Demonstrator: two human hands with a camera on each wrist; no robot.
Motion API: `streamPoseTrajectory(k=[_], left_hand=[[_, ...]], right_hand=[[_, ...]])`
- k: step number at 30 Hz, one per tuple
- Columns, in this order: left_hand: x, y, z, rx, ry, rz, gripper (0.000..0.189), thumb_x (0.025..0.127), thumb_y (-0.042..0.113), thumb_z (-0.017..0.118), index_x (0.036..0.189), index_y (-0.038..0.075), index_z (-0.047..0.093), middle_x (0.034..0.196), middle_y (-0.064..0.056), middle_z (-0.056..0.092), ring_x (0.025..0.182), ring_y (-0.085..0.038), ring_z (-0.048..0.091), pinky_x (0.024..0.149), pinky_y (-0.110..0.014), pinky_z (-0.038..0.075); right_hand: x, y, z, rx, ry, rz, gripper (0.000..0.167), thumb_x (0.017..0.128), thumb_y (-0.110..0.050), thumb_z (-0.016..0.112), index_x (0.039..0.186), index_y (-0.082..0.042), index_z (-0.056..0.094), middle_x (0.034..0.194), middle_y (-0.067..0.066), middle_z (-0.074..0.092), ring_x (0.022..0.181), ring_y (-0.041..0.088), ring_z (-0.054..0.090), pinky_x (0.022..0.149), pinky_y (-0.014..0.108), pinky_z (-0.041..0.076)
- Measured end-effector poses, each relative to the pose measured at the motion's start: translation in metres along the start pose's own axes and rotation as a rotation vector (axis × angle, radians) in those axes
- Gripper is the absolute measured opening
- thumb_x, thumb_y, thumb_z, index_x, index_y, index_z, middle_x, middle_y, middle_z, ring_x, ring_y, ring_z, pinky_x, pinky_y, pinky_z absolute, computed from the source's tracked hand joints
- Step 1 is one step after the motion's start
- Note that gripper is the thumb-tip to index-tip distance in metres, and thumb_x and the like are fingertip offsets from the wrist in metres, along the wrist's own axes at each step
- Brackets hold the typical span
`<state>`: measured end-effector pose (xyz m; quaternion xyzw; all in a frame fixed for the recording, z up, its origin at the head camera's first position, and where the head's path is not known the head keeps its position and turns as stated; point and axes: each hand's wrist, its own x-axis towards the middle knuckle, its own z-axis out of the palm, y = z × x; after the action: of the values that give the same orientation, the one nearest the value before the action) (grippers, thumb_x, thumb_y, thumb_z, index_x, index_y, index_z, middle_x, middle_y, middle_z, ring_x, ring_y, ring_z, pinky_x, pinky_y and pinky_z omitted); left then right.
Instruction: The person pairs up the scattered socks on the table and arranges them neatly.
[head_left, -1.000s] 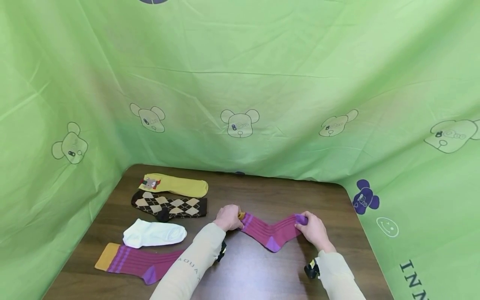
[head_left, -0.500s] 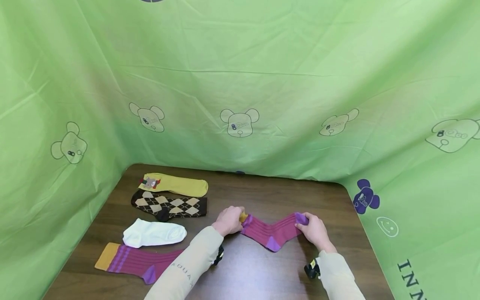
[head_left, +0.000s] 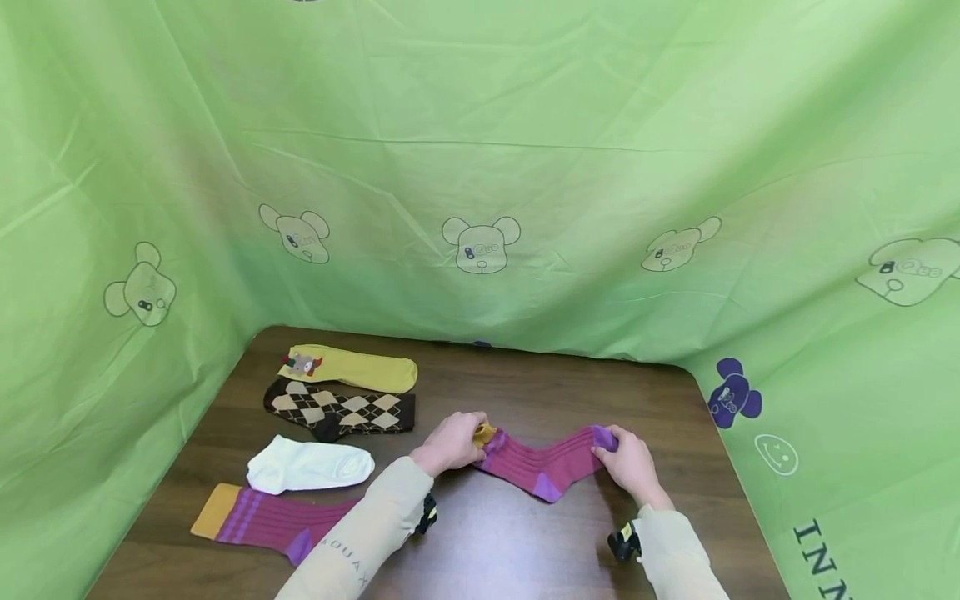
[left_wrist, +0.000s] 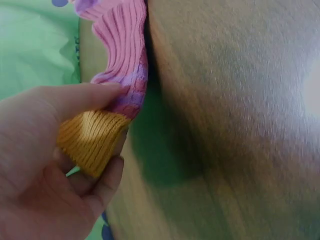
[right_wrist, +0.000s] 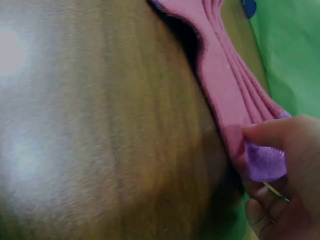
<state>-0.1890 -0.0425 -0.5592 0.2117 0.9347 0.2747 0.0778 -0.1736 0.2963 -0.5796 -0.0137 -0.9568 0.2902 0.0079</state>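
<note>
A magenta ribbed sock [head_left: 517, 463] with a purple heel, purple toe and mustard cuff stretches between both hands over the table. My left hand [head_left: 452, 442] pinches its cuff end; in the left wrist view the thumb lies across the purple stripes and the mustard cuff [left_wrist: 95, 137] sits between thumb and fingers. At the other end, my right hand [head_left: 630, 463] pinches the purple toe [right_wrist: 267, 162] between thumb and fingers. A matching magenta sock [head_left: 262, 521] lies flat at the front left, partly hidden by the left sleeve.
On the table's left side lie a yellow sock [head_left: 360, 369] with an animal face, a brown argyle sock [head_left: 352, 414] and a white ankle sock [head_left: 311, 465]. Green printed cloth [head_left: 480, 167] encloses the wooden table [head_left: 585, 387] at the back and sides.
My left hand has shifted slightly left and toward the front, and more of the mustard cuff shows. The right hand keeps its hold on the toe, almost unmoved.
</note>
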Motion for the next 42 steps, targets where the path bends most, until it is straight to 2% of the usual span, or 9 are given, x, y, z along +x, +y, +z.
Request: streamPoseTrajectory(k=[3,6,12,15,21,27,31,35,42], left_hand=[[-0.001,-0.001,-0.002,-0.005,0.011,0.033,0.022,0.083,0.016,0.082,0.09,0.016,0.061,0.077,0.006,0.058,0.069,-0.013,0.055,0.065,-0.032,0.049],[-0.004,-0.001,-0.005,-0.013,0.031,0.064,0.019,0.087,0.016,0.079,0.093,0.015,0.061,0.078,0.005,0.06,0.071,-0.014,0.057,0.066,-0.033,0.05],[-0.01,0.002,-0.014,-0.029,0.092,0.09,0.032,0.088,0.014,0.079,0.112,0.014,0.058,0.086,-0.002,0.065,0.077,-0.019,0.063,0.071,-0.037,0.053],[-0.012,0.002,-0.018,-0.028,0.106,0.085,0.035,0.089,0.016,0.079,0.119,0.013,0.062,0.093,-0.005,0.069,0.082,-0.02,0.066,0.075,-0.037,0.055],[-0.013,0.0,-0.029,0.024,0.096,0.087,0.008,0.09,0.017,0.077,0.095,0.016,0.071,0.077,0.008,0.062,0.07,-0.014,0.059,0.066,-0.034,0.051],[-0.014,-0.007,-0.039,0.005,0.125,0.067,0.008,0.09,0.014,0.074,0.095,0.017,0.07,0.076,0.008,0.059,0.068,-0.013,0.056,0.065,-0.034,0.048],[-0.015,-0.013,-0.045,-0.013,0.17,0.038,0.009,0.089,0.011,0.071,0.092,0.018,0.066,0.077,0.005,0.061,0.069,-0.015,0.056,0.065,-0.037,0.049],[-0.018,-0.02,-0.049,-0.062,0.219,0.01,0.01,0.088,0.009,0.067,0.088,0.018,0.063,0.077,0.005,0.062,0.068,-0.016,0.057,0.065,-0.038,0.049],[-0.022,-0.028,-0.056,-0.116,0.346,-0.045,0.011,0.09,0.011,0.062,0.085,0.02,0.063,0.069,0.009,0.056,0.062,-0.014,0.053,0.061,-0.035,0.047]], right_hand=[[-0.003,-0.001,0.001,0.044,0.027,0.001,0.021,0.091,-0.013,0.072,0.107,0.001,0.07,0.096,0.02,0.071,0.086,0.036,0.065,0.077,0.052,0.05],[-0.005,-0.002,0.002,0.086,0.054,0.009,0.014,0.093,-0.011,0.069,0.102,0.0,0.071,0.093,0.017,0.071,0.083,0.032,0.064,0.075,0.048,0.05],[-0.007,-0.004,0.003,0.138,0.08,0.021,0.01,0.094,-0.01,0.067,0.1,-0.003,0.071,0.09,0.014,0.07,0.079,0.028,0.061,0.072,0.042,0.048],[-0.007,-0.006,0.002,0.162,0.085,0.029,0.011,0.093,-0.01,0.066,0.1,-0.003,0.071,0.088,0.012,0.069,0.077,0.026,0.059,0.07,0.04,0.047],[-0.007,-0.007,0.001,0.196,0.091,0.046,0.011,0.093,-0.01,0.067,0.1,-0.004,0.072,0.087,0.01,0.069,0.078,0.024,0.058,0.07,0.037,0.046],[-0.008,-0.016,-0.001,0.275,0.076,0.039,0.012,0.094,-0.007,0.067,0.102,-0.002,0.073,0.098,0.013,0.072,0.089,0.025,0.061,0.082,0.039,0.047],[-0.007,-0.023,-0.002,0.37,0.045,0.061,0.014,0.095,-0.002,0.064,0.105,0.002,0.073,0.107,0.015,0.073,0.101,0.02,0.062,0.09,0.031,0.045],[-0.009,-0.033,-0.004,0.455,0.031,0.091,0.017,0.095,0.0,0.061,0.107,0.004,0.073,0.105,0.014,0.074,0.098,0.01,0.063,0.086,0.018,0.042],[-0.013,-0.047,-0.007,0.533,0.005,0.12,0.021,0.092,0.002,0.058,0.106,0.007,0.073,0.097,0.01,0.075,0.089,0.009,0.061,0.082,0.019,0.043]])
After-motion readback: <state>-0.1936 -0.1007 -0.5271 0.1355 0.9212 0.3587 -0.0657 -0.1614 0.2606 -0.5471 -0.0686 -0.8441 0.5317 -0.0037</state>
